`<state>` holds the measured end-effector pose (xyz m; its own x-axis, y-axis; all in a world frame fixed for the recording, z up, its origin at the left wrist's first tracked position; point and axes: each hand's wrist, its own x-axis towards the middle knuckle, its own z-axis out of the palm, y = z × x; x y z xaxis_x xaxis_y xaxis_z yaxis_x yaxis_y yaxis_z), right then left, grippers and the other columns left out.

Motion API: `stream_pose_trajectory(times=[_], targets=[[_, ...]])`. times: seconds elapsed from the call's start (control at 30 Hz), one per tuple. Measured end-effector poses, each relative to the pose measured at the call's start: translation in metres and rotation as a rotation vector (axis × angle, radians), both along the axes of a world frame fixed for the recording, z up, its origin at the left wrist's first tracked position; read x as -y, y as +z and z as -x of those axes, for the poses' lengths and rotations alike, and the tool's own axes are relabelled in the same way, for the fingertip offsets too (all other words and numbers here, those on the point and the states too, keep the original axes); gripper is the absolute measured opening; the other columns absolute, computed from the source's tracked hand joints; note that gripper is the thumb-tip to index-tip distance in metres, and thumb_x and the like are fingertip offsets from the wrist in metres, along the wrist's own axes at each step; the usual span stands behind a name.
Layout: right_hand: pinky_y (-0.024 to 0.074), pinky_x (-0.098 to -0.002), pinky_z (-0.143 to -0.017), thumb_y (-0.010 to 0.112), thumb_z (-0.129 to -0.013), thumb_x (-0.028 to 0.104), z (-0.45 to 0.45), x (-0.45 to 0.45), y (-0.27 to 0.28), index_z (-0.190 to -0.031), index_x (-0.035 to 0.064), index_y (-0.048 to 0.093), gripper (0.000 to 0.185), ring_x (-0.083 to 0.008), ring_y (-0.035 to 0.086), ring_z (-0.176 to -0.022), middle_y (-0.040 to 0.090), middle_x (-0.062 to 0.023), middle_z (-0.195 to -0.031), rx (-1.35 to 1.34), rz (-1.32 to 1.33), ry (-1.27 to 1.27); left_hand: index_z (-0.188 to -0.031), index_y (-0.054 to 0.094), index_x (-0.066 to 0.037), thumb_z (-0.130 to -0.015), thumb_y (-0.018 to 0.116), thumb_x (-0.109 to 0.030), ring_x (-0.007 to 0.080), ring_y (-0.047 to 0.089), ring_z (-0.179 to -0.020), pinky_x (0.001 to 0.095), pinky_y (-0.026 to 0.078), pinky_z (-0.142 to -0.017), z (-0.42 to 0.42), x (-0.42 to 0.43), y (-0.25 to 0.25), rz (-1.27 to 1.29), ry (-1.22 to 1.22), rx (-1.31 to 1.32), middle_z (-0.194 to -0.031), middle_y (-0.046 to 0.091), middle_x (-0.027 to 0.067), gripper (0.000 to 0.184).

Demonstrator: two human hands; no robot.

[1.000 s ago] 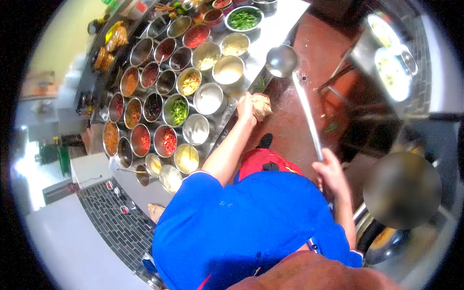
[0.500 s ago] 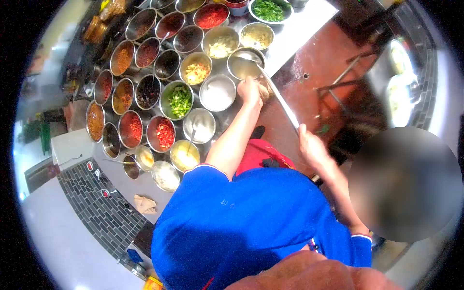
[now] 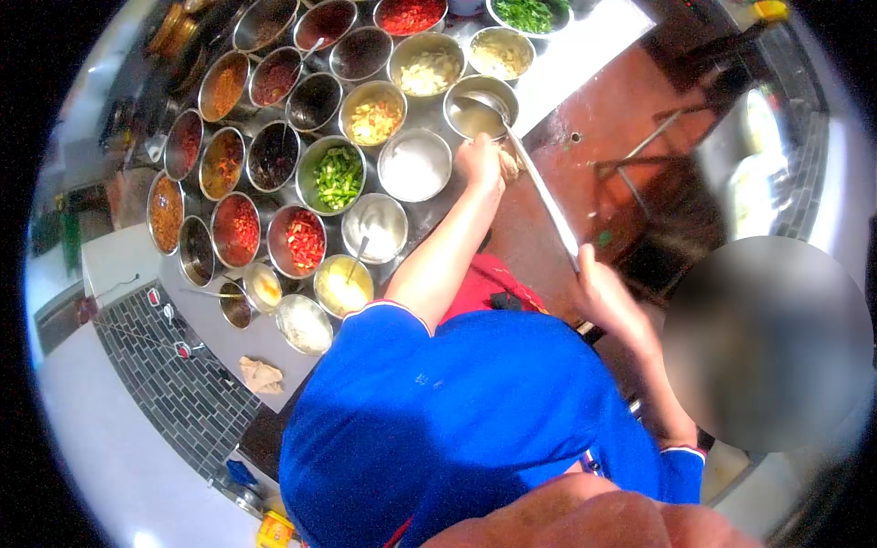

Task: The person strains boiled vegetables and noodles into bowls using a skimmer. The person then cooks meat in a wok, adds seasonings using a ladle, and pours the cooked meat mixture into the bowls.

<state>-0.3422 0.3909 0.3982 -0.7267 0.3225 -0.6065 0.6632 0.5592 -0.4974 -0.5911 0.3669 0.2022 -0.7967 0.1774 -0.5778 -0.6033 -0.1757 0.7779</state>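
Note:
My right hand point(image 3: 605, 290) is closed around the end of a long-handled metal ladle point(image 3: 541, 187). The ladle slants up and left, its head inside a steel bowl point(image 3: 476, 121) holding pale liquid. My left hand point(image 3: 480, 164) is closed at that bowl's near side. A tan, crumpled, cloth-like piece point(image 3: 509, 165) shows at its fingers; whether the hand also grips the bowl's rim is hidden. Beside my left wrist is a bowl of white contents point(image 3: 415, 166). Chopped yellowish pieces point(image 3: 375, 121) and chopped green vegetable point(image 3: 336, 180) fill the bowls further left.
Several more steel bowls stand close together on the left, including chopped red pepper point(image 3: 304, 241) and a yellow mixture point(image 3: 343, 287) with a spoon. A bowl of chopped greens point(image 3: 530, 14) is at the top. A tan cloth point(image 3: 261, 374) lies lower left. The red floor point(image 3: 571, 164) borders the counter.
The view has shifted slightly, so the bowls on the left appear a little further left. Both hands keep their grips, and the ladle's head stays inside the same bowl.

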Motion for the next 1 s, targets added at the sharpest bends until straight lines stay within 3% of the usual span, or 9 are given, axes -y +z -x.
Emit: stream_pose_trajectory(times=[0.1, 0.17, 0.27, 0.33, 0.4, 0.57, 0.67, 0.83, 1.0], targets=[[0.0458, -0.054, -0.062, 0.056, -0.076, 0.0, 0.002, -0.017, 0.025, -0.097, -0.0013, 0.034, 0.03, -0.0477, 0.058, -0.071, 0.057, -0.0288, -0.072, -0.056, -0.119, 0.087, -0.077, 0.057, 0.004, -0.081, 0.05, -0.006, 0.0145, 0.055, -0.059, 0.0312, 0.043, -0.054, -0.002, 0.008, 0.041, -0.067, -0.021, 0.071, -0.069, 0.057, 0.008, 0.012], [0.0458, -0.0544, -0.06, 0.043, -0.09, 0.009, 0.011, -0.022, 0.014, -0.097, -0.001, 0.035, 0.015, -0.0467, 0.06, -0.071, 0.058, -0.0283, -0.072, 0.007, -0.215, 0.06, -0.08, 0.056, 0.003, -0.081, 0.05, -0.005, 0.0151, 0.054, -0.06, 0.0311, 0.044, -0.055, -0.002, 0.003, 0.032, -0.062, 0.03, -0.03, -0.072, 0.057, 0.0073, 0.01], [0.0463, -0.0539, -0.06, 0.025, -0.099, 0.016, -0.003, -0.005, -0.021, -0.101, -0.0022, 0.036, 0.021, -0.0457, 0.06, -0.07, 0.059, -0.0275, -0.072, 0.033, -0.192, 0.057, -0.074, 0.058, 0.005, -0.081, 0.05, -0.008, 0.0156, 0.056, -0.058, 0.0322, 0.044, -0.053, 0.0, -0.004, 0.016, 0.051, 0.041, -0.062, -0.067, 0.058, 0.01, 0.017], [0.0464, -0.0546, -0.062, 0.047, -0.087, 0.007, -0.003, 0.002, 0.003, -0.099, -0.0004, 0.035, 0.019, -0.0464, 0.06, -0.072, 0.058, -0.0289, -0.074, -0.005, -0.125, 0.122, -0.079, 0.057, 0.004, -0.081, 0.051, -0.006, 0.0149, 0.056, -0.063, 0.0305, 0.045, -0.057, 0.0, 0.002, 0.033, -0.01, 0.0, 0.03, -0.072, 0.058, 0.0082, 0.012], [0.046, -0.0545, -0.061, 0.054, -0.08, 0.003, -0.001, -0.016, 0.02, -0.099, -0.0002, 0.035, 0.027, -0.0468, 0.06, -0.071, 0.058, -0.0286, -0.073, -0.023, -0.101, 0.061, -0.08, 0.056, 0.004, -0.08, 0.051, -0.004, 0.0147, 0.056, -0.065, 0.0298, 0.045, -0.059, -0.001, 0.005, 0.037, -0.002, -0.033, 0.033, -0.075, 0.058, 0.0076, 0.01], [0.045, -0.0516, -0.056, 0.053, -0.085, 0.009, -0.005, -0.007, -0.021, -0.099, -0.0008, 0.034, 0.025, -0.0463, 0.058, -0.066, 0.055, -0.0272, -0.069, -0.05, -0.158, 0.081, -0.077, 0.055, 0.003, -0.08, 0.051, -0.005, 0.0149, 0.056, -0.064, 0.03, 0.046, -0.06, -0.001, 0.001, 0.025, 0.138, -0.051, -0.033, -0.072, 0.058, 0.0085, 0.009], [0.0454, -0.0512, -0.061, 0.055, -0.082, 0.004, -0.002, -0.009, 0.019, -0.098, -0.0009, 0.035, 0.026, -0.0467, 0.058, -0.072, 0.055, -0.0286, -0.072, -0.037, -0.035, 0.016, -0.075, 0.055, 0.003, -0.079, 0.052, -0.006, 0.0144, 0.055, -0.065, 0.0302, 0.046, -0.061, 0.001, 0.007, 0.041, -0.158, 0.002, 0.14, -0.072, 0.058, 0.0083, 0.011], [0.0447, -0.052, -0.063, 0.058, -0.081, 0.009, 0.0, -0.01, -0.017, -0.097, 0.0001, 0.034, 0.031, -0.047, 0.058, -0.072, 0.056, -0.0289, -0.075, 0.001, -0.092, -0.026, -0.08, 0.058, 0.004, -0.081, 0.052, -0.007, 0.0138, 0.056, -0.068, 0.0295, 0.046, -0.064, -0.003, 0.005, 0.048, -0.055, 0.016, -0.004, -0.076, 0.059, 0.0073, 0.013], [0.0445, -0.0509, -0.066, 0.058, -0.08, 0.01, 0.004, -0.014, 0.019, -0.096, -0.0009, 0.037, 0.028, -0.0479, 0.057, -0.076, 0.055, -0.0289, -0.077, -0.024, 0.178, -0.227, -0.077, 0.06, 0.004, -0.081, 0.056, -0.009, 0.012, 0.053, -0.069, 0.0281, 0.044, -0.063, -0.006, 0.012, 0.032, 0.099, -0.053, -0.1, -0.074, 0.057, 0.0043, 0.014]])
